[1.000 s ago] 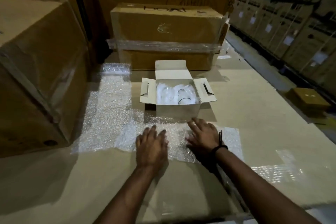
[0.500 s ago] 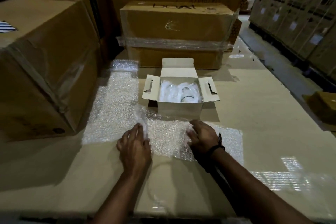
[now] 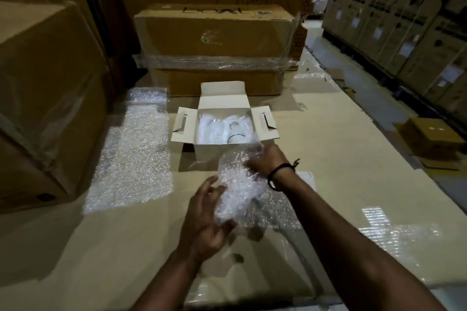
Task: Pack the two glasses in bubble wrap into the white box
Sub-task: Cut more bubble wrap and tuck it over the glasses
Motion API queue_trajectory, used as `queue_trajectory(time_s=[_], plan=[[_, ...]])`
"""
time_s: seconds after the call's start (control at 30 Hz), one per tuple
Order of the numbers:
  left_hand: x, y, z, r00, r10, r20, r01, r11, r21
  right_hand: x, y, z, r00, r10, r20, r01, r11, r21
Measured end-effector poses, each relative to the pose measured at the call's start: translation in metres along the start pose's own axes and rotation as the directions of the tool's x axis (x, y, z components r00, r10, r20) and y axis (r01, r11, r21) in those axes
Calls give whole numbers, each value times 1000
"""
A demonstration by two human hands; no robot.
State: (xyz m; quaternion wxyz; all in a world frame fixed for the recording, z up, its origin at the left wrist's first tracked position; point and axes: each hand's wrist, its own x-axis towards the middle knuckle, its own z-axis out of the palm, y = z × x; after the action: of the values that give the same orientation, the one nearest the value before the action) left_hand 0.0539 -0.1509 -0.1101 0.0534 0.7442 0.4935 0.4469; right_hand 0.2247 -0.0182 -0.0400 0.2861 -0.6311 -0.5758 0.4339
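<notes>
A person stands at a big cardboard table (image 3: 328, 149) and holds a crumpled piece of bubble wrap (image 3: 240, 184) up in the air with both hands. The left hand (image 3: 207, 219) grasps the low end of it, with the fingers curled over the side and the thumb under it. The right hand (image 3: 265, 161) grabs the top end, and there is a black band (image 3: 280, 171) on that wrist. Just past the hands sits the white box (image 3: 209, 156) on the table, with its flaps open. Inside it lie the glasses (image 3: 225, 129), bundled in white wrap. I can see one round rim, but the rest is too blurry to tell. A long flat sheet (image 3: 134, 149) of bubble wrap lies on the table to the left of the box. More of it lies under the person's right arm. Behind the white box stands a brown box (image 3: 214, 33) with clear tape round it. A bigger brown carton (image 3: 45, 98) stands to the left.
</notes>
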Motion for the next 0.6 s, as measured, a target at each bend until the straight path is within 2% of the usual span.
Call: queue_trajectory(time_s=[0.07,0.13,0.23,0.3,0.33,0.4,0.47,0.53,0.6], plan=[[6,-4,5,993,-117,29,118,993,-27,1,17,-29,998,56,-32,-55,998,31],[14,-6,14,967,-208,146,202,978,50,-2,32,-55,992,118,-36,-117,993,29],[27,-1,28,849,-363,385,275,924,264,-6,57,-83,975,206,-80,-208,978,-30],[34,4,38,767,-446,462,253,871,420,-7,73,-92,959,256,-125,-262,965,-33],[36,6,42,740,-477,474,248,849,466,-7,79,-95,951,259,-169,-276,957,-90],[38,11,47,744,-513,429,266,815,514,-12,86,-99,935,242,-260,-322,886,-334],[42,15,48,778,-556,293,334,760,558,-17,87,-100,929,235,-285,-349,809,-473],[48,18,50,768,-615,181,410,688,598,-19,86,-97,926,264,-270,-370,783,-501],[57,18,52,753,-639,156,421,651,632,-20,85,-94,916,300,-267,-397,778,-487]])
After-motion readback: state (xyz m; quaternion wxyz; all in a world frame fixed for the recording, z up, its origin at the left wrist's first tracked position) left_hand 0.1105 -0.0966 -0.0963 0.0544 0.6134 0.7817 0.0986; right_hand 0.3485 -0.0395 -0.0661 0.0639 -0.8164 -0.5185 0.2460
